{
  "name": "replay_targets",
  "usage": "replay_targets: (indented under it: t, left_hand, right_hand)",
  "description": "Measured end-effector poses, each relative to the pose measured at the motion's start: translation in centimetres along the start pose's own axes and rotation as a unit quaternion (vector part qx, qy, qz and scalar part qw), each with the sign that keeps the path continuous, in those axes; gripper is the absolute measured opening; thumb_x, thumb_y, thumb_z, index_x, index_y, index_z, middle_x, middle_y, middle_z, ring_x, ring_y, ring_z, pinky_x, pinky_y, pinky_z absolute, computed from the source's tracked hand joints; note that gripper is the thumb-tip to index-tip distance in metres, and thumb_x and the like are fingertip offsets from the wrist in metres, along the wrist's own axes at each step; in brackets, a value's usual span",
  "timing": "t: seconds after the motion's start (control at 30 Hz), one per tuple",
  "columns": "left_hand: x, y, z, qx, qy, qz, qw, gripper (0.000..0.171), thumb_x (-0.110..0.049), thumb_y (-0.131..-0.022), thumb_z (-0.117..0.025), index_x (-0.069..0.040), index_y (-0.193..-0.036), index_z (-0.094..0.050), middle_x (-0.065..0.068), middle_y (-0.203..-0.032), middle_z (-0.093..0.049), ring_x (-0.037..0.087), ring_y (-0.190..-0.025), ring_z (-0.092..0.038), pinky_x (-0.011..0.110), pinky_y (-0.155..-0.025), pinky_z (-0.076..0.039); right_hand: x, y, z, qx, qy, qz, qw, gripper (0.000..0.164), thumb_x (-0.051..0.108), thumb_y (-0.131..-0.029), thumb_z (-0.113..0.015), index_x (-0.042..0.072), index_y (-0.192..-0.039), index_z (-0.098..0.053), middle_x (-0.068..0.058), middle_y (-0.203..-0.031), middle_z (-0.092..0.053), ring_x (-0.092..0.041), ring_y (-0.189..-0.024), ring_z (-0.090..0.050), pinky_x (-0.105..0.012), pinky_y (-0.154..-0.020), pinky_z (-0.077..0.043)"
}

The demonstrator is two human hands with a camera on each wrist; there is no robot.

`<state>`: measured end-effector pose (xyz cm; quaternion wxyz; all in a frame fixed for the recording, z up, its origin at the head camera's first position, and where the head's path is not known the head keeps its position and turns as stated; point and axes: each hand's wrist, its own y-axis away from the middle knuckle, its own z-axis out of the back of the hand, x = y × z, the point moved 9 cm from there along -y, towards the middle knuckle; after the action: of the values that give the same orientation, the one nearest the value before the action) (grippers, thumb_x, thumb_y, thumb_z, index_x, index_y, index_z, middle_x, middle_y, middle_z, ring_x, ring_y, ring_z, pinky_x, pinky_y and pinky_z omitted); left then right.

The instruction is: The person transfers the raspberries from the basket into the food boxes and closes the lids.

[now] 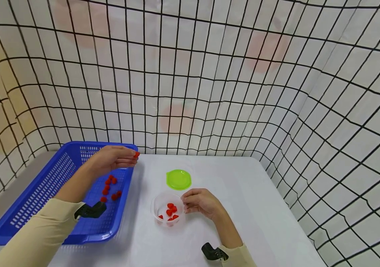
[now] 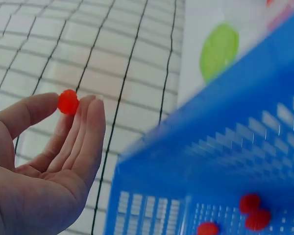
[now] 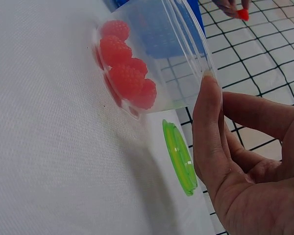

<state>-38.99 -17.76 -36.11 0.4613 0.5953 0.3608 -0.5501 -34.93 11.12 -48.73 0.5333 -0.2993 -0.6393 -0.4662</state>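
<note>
Between thumb and fingertips, my left hand (image 1: pixel 114 158) pinches a red raspberry (image 2: pixel 68 102) above the right rim of the blue basket (image 1: pixel 125 200). Several more raspberries (image 1: pixel 107 187) lie on the basket floor. My right hand (image 1: pixel 204 204) pinches the rim of a clear round plastic container (image 1: pixel 155 203) on the white table. Several raspberries (image 3: pixel 125 81) sit at the bottom of that container, seen through its wall in the right wrist view. A green lid (image 1: pixel 178 180) lies flat on the table just behind the container.
A white backdrop with black netting (image 1: pixel 190 85) rises behind the table and along its sides. The white table (image 1: pixel 236 185) carries the container and lid, to the right of the basket. The basket's raised wall stands between its raspberries and the container.
</note>
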Motion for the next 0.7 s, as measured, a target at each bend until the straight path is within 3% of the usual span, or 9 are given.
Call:
replay_targets:
  t: [0.17,0.37,0.47,0.7]
  left_hand:
    - [0.2,-0.6,-3.1,0.027,0.024,0.017,0.9992,0.041,-0.010,-0.100,-0.063,0.014,-0.132,-0.054,0.006,-0.102,-0.077,0.018,-0.094,-0.076,0.035,-0.093,-0.059]
    - [1.4,-1.4,-6.4,0.081,0.026,0.032,0.9959,0.037,-0.006,-0.100,-0.060,0.015,-0.130,-0.055,0.013,-0.108,-0.075,0.025,-0.098,-0.076,0.043,-0.097,-0.056]
    - [1.8,-1.8,-7.4,0.094,0.023,0.037,0.9947,0.036,-0.006,-0.100,-0.060,0.016,-0.129,-0.057,0.016,-0.111,-0.074,0.027,-0.098,-0.076,0.045,-0.098,-0.055]
    - [2.6,-2.6,-8.7,0.085,-0.005,0.049,0.9952,0.034,-0.006,-0.098,-0.064,0.012,-0.126,-0.061,0.023,-0.118,-0.072,0.028,-0.099,-0.076,0.042,-0.094,-0.058]
  right_hand:
    - [0.0,-0.1,0.0,-0.003,0.003,-0.002,1.000,0.025,0.013,-0.095,-0.068,-0.007,-0.109,-0.068,-0.010,-0.088,-0.069,-0.018,-0.073,-0.067,-0.031,-0.075,-0.064]
    - [-0.2,-0.1,0.0,-0.008,0.007,-0.005,1.000,0.026,0.013,-0.095,-0.069,-0.008,-0.110,-0.068,-0.012,-0.089,-0.069,-0.019,-0.074,-0.067,-0.031,-0.075,-0.064]
    - [-0.2,0.0,0.0,-0.008,0.009,-0.007,1.000,0.028,0.014,-0.095,-0.069,-0.008,-0.112,-0.067,-0.014,-0.091,-0.070,-0.019,-0.074,-0.067,-0.032,-0.076,-0.064]
    - [0.0,0.1,0.0,-0.009,0.009,-0.008,1.000,0.030,0.015,-0.095,-0.068,-0.009,-0.114,-0.067,-0.014,-0.092,-0.070,-0.019,-0.074,-0.067,-0.032,-0.076,-0.064]
